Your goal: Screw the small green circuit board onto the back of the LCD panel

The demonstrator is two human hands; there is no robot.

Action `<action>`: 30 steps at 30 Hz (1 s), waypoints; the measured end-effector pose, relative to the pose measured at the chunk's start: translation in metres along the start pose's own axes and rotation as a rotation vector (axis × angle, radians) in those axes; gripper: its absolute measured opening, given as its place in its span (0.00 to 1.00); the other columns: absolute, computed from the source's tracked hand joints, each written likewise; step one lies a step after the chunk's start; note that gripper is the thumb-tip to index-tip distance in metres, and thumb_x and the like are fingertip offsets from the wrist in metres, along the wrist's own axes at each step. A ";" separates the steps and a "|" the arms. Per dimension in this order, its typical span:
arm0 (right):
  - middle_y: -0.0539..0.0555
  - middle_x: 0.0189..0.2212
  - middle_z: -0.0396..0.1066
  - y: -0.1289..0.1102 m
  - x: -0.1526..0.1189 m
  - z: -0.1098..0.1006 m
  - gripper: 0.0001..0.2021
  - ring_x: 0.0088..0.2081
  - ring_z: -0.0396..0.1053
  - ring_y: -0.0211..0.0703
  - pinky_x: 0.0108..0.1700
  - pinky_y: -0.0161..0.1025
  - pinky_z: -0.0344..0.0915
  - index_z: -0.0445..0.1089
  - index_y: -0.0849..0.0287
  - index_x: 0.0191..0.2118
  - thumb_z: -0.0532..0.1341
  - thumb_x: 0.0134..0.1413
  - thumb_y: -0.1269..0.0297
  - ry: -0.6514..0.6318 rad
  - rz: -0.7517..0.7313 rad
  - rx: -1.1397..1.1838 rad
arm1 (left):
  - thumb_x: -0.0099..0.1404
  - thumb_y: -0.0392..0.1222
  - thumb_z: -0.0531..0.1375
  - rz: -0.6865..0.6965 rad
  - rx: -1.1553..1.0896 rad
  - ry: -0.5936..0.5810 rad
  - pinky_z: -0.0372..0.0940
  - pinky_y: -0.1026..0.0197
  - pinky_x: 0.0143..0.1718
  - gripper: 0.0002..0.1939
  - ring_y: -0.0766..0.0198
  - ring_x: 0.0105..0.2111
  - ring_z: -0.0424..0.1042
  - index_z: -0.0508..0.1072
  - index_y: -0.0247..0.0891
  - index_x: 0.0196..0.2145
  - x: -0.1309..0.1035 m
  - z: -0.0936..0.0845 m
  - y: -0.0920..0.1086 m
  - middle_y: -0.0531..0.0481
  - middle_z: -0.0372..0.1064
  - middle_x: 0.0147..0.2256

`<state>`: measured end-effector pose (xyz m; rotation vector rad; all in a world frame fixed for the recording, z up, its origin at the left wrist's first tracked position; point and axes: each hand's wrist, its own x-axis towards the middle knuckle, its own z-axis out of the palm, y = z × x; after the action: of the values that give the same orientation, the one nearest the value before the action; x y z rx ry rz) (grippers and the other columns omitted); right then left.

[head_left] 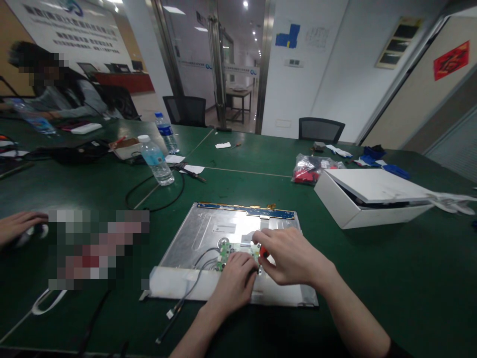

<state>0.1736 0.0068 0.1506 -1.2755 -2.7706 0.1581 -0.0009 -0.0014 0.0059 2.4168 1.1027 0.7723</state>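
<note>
A flat display panel [179,243] lies back side up on the table in front of me. A green circuit board [224,252] sits near its middle, with dark cables running off to the left. My left hand [238,276] presses bent fingers onto this board; its fingertips are partly hidden. In my right hand [288,253] is a screwdriver [264,251] with a red and black handle, gripped between thumb and fingers above the board. The screwdriver's tip is hidden. Along the panel's far edge runs a blue circuit strip [231,208].
An open-lidded white box [346,214] stands right, beside a plastic bag with red items [307,171]. Two water bottles [158,164] and a black cable [182,191] are at the back left. Another person's hand [22,226] rests on a mouse at far left.
</note>
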 end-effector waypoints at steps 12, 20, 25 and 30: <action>0.53 0.33 0.71 -0.001 0.001 -0.001 0.07 0.28 0.64 0.38 0.25 0.38 0.44 0.63 0.59 0.39 0.54 0.56 0.64 -0.027 0.010 -0.041 | 0.60 0.32 0.54 -0.003 0.012 -0.010 0.60 0.52 0.43 0.06 0.56 0.39 0.66 0.67 0.39 0.33 0.001 -0.001 0.002 0.48 0.68 0.34; 0.52 0.28 0.71 0.000 0.003 0.002 0.13 0.27 0.65 0.39 0.26 0.38 0.44 0.65 0.57 0.38 0.50 0.63 0.54 -0.028 0.051 -0.063 | 0.60 0.31 0.54 0.002 0.016 0.010 0.60 0.51 0.43 0.07 0.55 0.40 0.66 0.68 0.40 0.35 0.001 -0.001 0.002 0.47 0.68 0.36; 0.52 0.33 0.71 -0.002 0.002 -0.001 0.06 0.29 0.64 0.38 0.26 0.37 0.44 0.63 0.58 0.39 0.55 0.56 0.64 -0.018 0.005 -0.029 | 0.59 0.31 0.54 0.000 0.010 -0.006 0.60 0.52 0.43 0.06 0.56 0.39 0.66 0.67 0.39 0.34 0.000 0.000 0.001 0.48 0.68 0.35; 0.51 0.30 0.71 0.000 0.002 0.002 0.12 0.27 0.64 0.39 0.26 0.37 0.44 0.64 0.57 0.38 0.53 0.60 0.54 0.004 0.028 -0.017 | 0.60 0.31 0.54 0.018 0.001 0.023 0.60 0.52 0.44 0.08 0.56 0.40 0.66 0.68 0.39 0.37 -0.001 0.000 0.001 0.48 0.68 0.37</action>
<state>0.1723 0.0078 0.1490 -1.3177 -2.7577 0.1337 -0.0009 -0.0023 0.0064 2.4282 1.0914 0.8074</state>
